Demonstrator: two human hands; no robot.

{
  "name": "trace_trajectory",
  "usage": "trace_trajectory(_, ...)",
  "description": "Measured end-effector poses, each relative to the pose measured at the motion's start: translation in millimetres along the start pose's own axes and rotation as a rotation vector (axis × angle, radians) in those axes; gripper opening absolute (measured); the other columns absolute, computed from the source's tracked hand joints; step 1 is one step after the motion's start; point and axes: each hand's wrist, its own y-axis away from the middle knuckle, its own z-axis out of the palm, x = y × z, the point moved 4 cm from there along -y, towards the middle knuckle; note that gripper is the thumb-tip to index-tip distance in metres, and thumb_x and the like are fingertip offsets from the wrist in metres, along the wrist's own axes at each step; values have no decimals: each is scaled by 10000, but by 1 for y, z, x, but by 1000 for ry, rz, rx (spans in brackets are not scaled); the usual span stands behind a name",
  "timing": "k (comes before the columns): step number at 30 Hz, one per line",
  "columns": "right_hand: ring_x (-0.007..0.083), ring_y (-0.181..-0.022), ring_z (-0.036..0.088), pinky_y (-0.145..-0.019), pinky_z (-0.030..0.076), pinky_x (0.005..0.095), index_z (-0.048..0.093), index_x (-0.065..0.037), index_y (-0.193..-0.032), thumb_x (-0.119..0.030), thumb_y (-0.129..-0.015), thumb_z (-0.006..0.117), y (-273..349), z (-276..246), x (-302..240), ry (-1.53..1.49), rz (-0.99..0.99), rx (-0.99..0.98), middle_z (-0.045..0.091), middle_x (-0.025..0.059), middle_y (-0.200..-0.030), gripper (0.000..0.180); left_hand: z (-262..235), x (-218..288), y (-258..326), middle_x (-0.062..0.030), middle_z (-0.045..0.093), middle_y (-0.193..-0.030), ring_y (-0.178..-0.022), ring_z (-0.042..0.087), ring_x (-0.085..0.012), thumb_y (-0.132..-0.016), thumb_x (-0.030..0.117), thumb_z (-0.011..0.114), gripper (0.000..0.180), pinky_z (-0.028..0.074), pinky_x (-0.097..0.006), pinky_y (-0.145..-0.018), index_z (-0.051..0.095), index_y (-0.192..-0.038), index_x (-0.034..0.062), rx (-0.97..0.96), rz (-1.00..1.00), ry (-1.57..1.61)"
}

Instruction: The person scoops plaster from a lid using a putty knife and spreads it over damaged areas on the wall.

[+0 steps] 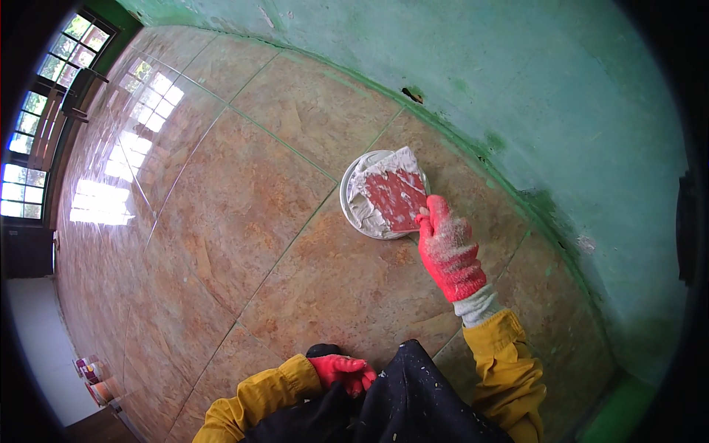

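My right hand (450, 251), in a red work glove dusted with white, grips the end of a wide red putty knife (395, 198). White paste is smeared over the blade and along its far edge. The blade lies over a round white tub (344, 198) on the tiled floor, and more white putty (363, 210) shows inside it. My left hand (346, 371), gloved in red too, rests by my dark trousers near the lower edge, fingers loosely stretched with nothing seen in them. Part of its palm is hidden.
A green wall (517, 81) runs along the right, with a small hole (413, 95) low down. Brown tiles (214, 236) cover the floor. At the far left are barred windows (26, 188) and a wooden bench (48, 129). Several small containers (92, 376) stand at the lower left.
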Motion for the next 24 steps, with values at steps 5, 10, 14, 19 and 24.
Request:
trace_trajectory(5,405,-696,585,-562,450,483,468,-91,-914,-165,-834,554,-20,22,-31,128,2,-75,598,182,-759,139,-2,8,23,-71,601,-1122,-801,592,-141,-916,479,410,556,471,-261,-701,506,-1206,14,31,3,2)
trace_trajectory(10,408,-706,585,-573,448,488,476,-89,-909,-144,-827,551,-29,34,-45,98,-23,-66,597,184,-755,124,-8,10,41,-68,601,-1121,-801,589,-139,-920,472,407,550,470,-266,-703,506,-1207,13,38,2,1)
trace_trajectory(14,400,-724,584,-600,443,491,494,-81,-913,-133,-828,542,-27,38,-44,44,-45,-10,590,189,-743,111,3,16,49,-63,601,-1120,-805,585,-140,-925,463,403,534,464,-274,-720,511,-1204,20,20,-5,-35)
trace_trajectory(19,372,-682,581,-584,450,450,514,-55,-909,-118,-836,528,-21,47,-24,-56,35,-15,599,175,-759,98,-8,2,54,-62,601,-1121,-810,583,-145,-924,466,404,533,460,-281,-728,511,-1209,28,58,2,-17)
trace_trajectory(24,78,-553,522,-445,448,244,554,-27,-930,-115,-891,492,-3,31,-3,-779,612,-106,589,3,-804,114,2,-3,43,-65,600,-1125,-807,583,-144,-921,464,413,532,459,-276,-726,508,-1212,28,50,0,-19)
